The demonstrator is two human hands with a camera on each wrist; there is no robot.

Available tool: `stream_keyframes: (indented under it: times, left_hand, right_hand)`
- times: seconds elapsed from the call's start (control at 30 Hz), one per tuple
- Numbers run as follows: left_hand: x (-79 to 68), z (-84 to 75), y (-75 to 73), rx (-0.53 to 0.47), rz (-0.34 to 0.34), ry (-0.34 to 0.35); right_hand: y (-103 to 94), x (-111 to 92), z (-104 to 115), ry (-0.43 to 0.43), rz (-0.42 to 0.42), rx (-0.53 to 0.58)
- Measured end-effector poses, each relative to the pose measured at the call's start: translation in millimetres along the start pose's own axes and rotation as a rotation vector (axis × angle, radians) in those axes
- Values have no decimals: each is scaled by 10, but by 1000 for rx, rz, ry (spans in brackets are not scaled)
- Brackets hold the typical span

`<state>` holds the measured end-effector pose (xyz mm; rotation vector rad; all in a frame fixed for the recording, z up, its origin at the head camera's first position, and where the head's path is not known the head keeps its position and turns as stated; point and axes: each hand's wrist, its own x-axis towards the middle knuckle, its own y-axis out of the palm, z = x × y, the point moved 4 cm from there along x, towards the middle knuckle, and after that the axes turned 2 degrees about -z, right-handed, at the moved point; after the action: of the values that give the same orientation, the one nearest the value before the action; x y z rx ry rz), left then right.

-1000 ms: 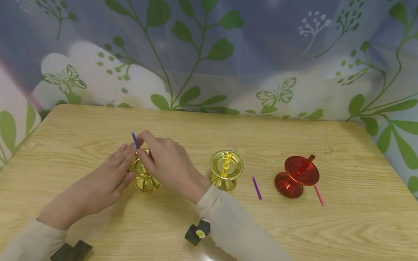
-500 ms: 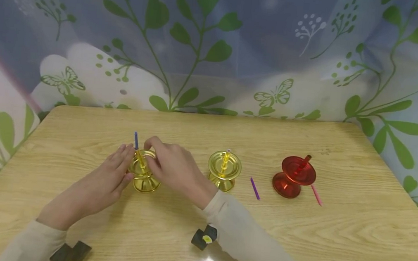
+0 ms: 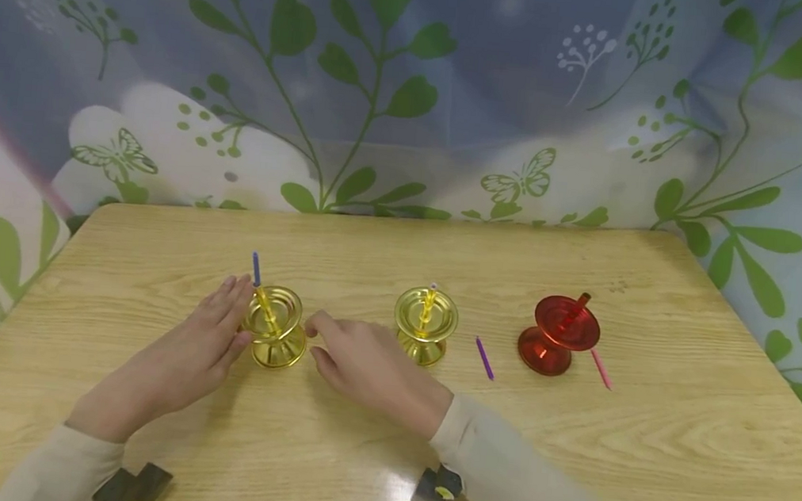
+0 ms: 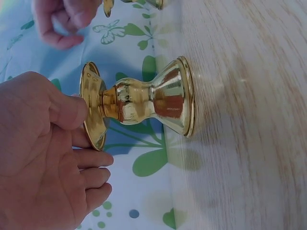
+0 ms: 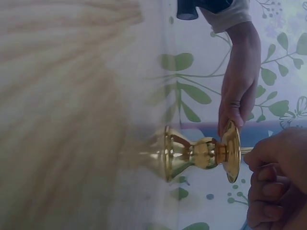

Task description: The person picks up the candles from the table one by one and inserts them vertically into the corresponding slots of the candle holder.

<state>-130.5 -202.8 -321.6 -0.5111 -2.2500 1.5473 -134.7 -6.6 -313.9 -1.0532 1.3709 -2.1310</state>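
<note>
At the left of the table stands a shiny gold candle holder (image 3: 278, 350) with a round dish and a slim upright socket. A thin blue candle (image 3: 256, 268) sits in the top of that socket, leaning slightly left. My left hand (image 3: 180, 354) holds the dish at its left side; in the left wrist view the thumb is at the rim of the gold candle holder (image 4: 168, 98) and the index finger passes behind it. My right hand (image 3: 379, 369) is just right of the holder, fingers loosely curled with nothing in them.
A second gold candle holder (image 3: 424, 351) stands mid-table, just behind my right wrist. Right of it lies a purple candle (image 3: 484, 359). Farther right is a red candle holder (image 3: 544, 355), with a pink candle (image 3: 601, 370) lying beside it. A leaf-patterned curtain (image 3: 379, 169) hangs behind the table (image 3: 678, 434).
My right hand has let go of the blue candle and drawn back to the right, off the holder. The blue candle stays in the socket, and my left hand keeps its place.
</note>
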Motion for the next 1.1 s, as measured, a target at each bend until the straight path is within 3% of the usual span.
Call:
stream_keyframes:
  times: [0.37,0.57,0.77,1.1]
  left_hand:
    - [-15,4,4,-2,10,-9]
    - [-5,14,8,22,2,0]
    - [-9,-9,10,40,20,-17]
    - [-29,-79,1,95,21,-54]
  right_hand:
    - [-71,-441,-227,20,-8,-42]
    - [-147,-652,-363,73,17,-52]
    - [-258,-830,-512,98,9,-23]
    - [-456,-1129,-793,220,10,-52]
